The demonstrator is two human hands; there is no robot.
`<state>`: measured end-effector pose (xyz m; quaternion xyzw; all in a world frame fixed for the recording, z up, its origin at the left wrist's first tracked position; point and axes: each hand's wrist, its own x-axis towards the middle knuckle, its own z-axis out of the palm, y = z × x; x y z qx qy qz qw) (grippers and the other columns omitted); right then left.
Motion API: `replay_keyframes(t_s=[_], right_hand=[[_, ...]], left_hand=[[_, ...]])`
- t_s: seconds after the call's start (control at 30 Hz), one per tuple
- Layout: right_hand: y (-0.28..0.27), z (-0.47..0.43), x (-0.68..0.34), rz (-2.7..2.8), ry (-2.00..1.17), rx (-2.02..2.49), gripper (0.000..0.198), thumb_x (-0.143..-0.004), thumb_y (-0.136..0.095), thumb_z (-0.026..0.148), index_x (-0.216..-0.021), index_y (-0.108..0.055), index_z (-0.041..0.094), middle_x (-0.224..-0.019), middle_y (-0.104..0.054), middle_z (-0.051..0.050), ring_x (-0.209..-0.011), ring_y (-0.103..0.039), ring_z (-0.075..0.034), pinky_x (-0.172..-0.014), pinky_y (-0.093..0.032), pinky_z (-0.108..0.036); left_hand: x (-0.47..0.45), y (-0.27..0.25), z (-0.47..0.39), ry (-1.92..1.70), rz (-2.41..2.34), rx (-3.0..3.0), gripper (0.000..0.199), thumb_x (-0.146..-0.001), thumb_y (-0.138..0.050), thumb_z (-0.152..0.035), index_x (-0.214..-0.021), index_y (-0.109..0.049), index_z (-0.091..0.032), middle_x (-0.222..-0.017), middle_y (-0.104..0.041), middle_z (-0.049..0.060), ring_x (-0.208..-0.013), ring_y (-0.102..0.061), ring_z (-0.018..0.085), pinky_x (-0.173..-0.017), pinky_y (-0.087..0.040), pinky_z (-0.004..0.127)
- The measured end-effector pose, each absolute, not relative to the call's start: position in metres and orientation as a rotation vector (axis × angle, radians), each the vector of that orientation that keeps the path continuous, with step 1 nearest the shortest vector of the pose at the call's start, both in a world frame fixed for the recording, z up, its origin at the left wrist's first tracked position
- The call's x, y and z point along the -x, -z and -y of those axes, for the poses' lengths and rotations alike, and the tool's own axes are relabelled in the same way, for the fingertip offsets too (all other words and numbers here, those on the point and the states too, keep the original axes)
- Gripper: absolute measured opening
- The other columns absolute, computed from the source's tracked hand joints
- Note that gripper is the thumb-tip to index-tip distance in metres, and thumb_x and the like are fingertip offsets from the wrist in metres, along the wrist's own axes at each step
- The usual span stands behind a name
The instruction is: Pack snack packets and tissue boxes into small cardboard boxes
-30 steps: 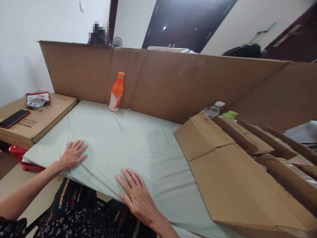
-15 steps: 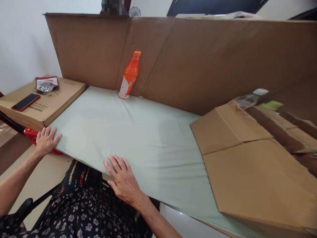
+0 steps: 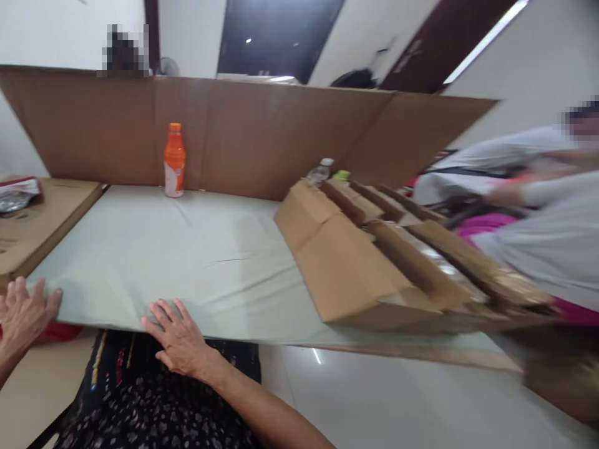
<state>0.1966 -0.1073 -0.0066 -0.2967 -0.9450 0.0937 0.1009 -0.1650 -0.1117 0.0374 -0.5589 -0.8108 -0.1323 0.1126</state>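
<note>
Across the middle of the frame, the cloth [image 3: 140,249] is running lengthwise left to right, the released right hand [image 3: 181,340] touching its near edge, the empty left hand [image 3: 23,316] lying by its lower-left corner.

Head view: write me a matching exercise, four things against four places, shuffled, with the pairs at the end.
1. Orange bottle
2. Pouch
3. Right hand
4. Left hand

A. At the table's front edge, wholly in view
B. On the flat box
C. By the table's front left corner, partly out of view
D. Upright before the cardboard wall

Pairs: 1-D, 2-B, 3-A, 4-C
</note>
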Motion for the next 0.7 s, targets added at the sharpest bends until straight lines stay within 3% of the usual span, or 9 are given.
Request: replay_keyframes(t_s=[0.1,0.33,0.47,0.7], right_hand=[[-0.002,0.103,-0.199,2.803,-0.154,0.846,0.076,-0.095,-0.073,0.044,-0.161,-0.038,0.026,-0.171,-0.036,-0.013,-0.158,-0.030,-0.033,-0.129,-0.026,-0.060],[-0.008,0.097,-0.202,2.785,-0.029,0.854,0.065,-0.100,-0.066,0.045,-0.158,-0.042,0.027,-0.168,-0.039,-0.012,-0.152,-0.035,-0.030,-0.126,-0.033,-0.057],[-0.006,0.099,-0.202,2.761,-0.057,0.871,0.065,-0.100,-0.066,0.043,-0.157,-0.042,0.027,-0.169,-0.038,-0.012,-0.152,-0.035,-0.030,-0.126,-0.032,-0.056],[0.000,0.102,-0.204,2.732,-0.153,0.859,0.066,-0.098,-0.067,0.039,-0.157,-0.041,0.025,-0.168,-0.039,-0.014,-0.155,-0.032,-0.032,-0.128,-0.029,-0.058]], left_hand=[[0.133,-0.030,0.091,0.485,2.196,1.877,0.072,-0.100,-0.024,-0.063,-0.148,-0.049,-0.016,-0.171,-0.028,0.022,-0.155,-0.029,0.057,-0.120,-0.032,0.074],[0.032,0.005,0.011,0.399,1.719,2.428,0.055,-0.097,-0.041,-0.042,-0.141,-0.063,-0.016,-0.159,-0.053,0.021,-0.154,-0.041,0.040,-0.122,-0.039,0.056],[0.023,0.014,-0.002,0.257,1.661,2.512,0.051,-0.098,-0.043,-0.038,-0.141,-0.065,-0.022,-0.158,-0.055,0.017,-0.152,-0.045,0.038,-0.122,-0.036,0.060],[0.081,0.003,0.021,0.186,1.916,2.291,0.055,-0.101,-0.038,-0.040,-0.145,-0.062,-0.017,-0.159,-0.052,0.025,-0.149,-0.045,0.048,-0.114,-0.038,0.072]])
